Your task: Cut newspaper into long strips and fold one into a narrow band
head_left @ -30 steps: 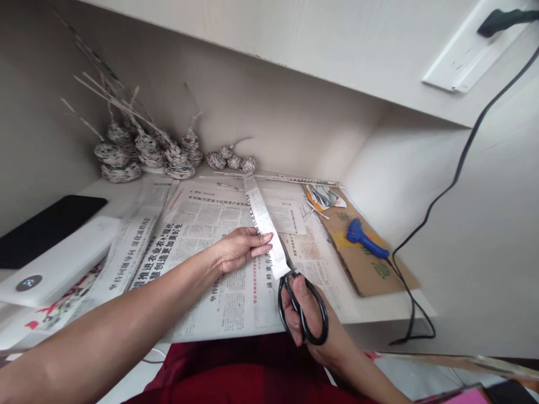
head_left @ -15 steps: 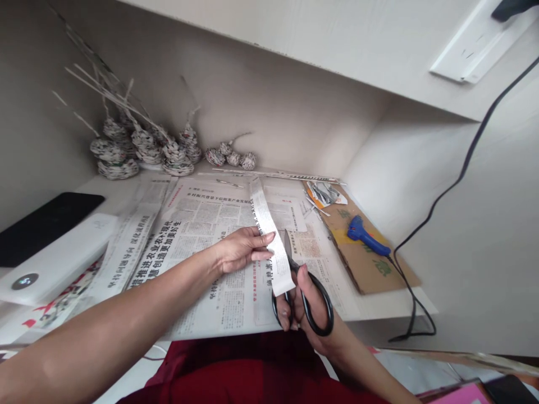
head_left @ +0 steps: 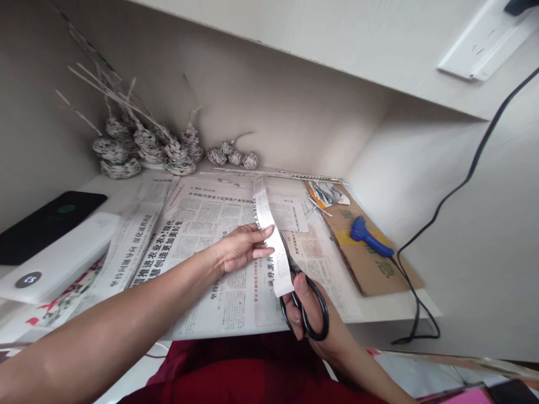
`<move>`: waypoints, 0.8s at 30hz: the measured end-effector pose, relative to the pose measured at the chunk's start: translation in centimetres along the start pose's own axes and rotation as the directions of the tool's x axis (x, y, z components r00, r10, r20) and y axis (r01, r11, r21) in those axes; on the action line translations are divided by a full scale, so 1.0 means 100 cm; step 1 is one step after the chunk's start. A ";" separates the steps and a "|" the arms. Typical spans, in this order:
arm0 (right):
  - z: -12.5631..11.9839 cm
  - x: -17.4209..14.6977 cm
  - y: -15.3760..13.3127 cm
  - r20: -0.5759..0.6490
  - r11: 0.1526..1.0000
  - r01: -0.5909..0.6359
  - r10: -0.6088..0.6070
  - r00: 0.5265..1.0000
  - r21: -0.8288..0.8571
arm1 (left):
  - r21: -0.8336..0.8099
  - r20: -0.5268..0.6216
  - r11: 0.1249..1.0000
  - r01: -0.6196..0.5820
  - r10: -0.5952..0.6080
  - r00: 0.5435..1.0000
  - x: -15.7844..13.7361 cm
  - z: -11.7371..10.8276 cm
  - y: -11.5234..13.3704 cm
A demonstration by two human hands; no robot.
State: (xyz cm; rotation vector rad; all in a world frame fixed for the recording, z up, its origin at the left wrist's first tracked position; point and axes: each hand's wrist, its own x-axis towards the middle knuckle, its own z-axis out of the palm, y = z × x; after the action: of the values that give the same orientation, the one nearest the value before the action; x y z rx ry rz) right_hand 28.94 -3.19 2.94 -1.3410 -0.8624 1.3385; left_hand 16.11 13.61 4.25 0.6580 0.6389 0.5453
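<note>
My left hand pinches a long newspaper strip between thumb and fingers, above the newspaper-covered table. The strip runs away from me toward the back, and its near end hangs free. In my right hand are black-handled scissors, with thumb and fingers through the loops. Their blades point away from me along the strip's right edge, partly behind the paper. I cannot tell whether the blades touch the strip. Printed newspaper sheets lie flat under both hands.
Woven paper gourd shapes and small woven balls stand at the back left. Thin paper rods lie behind. On the right, a blue glue gun with a black cord rests on cardboard. A white device sits left.
The scissors' handles have drawn closer together, and the blades have closed along the strip's edge. My left hand keeps its hold on the strip, nearly still.
</note>
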 end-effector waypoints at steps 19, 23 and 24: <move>0.001 0.000 -0.003 0.057 0.986 0.154 -0.150 0.987 -0.068 | 0.038 0.061 0.996 0.075 -0.077 0.995 0.000 0.001 -0.001; 0.001 -0.002 -0.004 0.069 0.992 0.119 -0.115 0.991 -0.049 | 0.017 0.045 0.999 0.051 -0.052 0.998 0.000 0.003 -0.002; 0.001 -0.002 -0.005 0.073 0.993 0.106 -0.103 0.992 -0.044 | 0.009 0.039 0.999 0.043 -0.043 0.998 -0.001 0.003 -0.002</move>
State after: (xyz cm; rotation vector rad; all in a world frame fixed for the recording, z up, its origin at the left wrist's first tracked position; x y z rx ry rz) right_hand 28.93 -3.29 3.45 -1.2734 -1.0043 1.2975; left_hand 16.29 13.34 4.32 0.6601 0.6176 0.4892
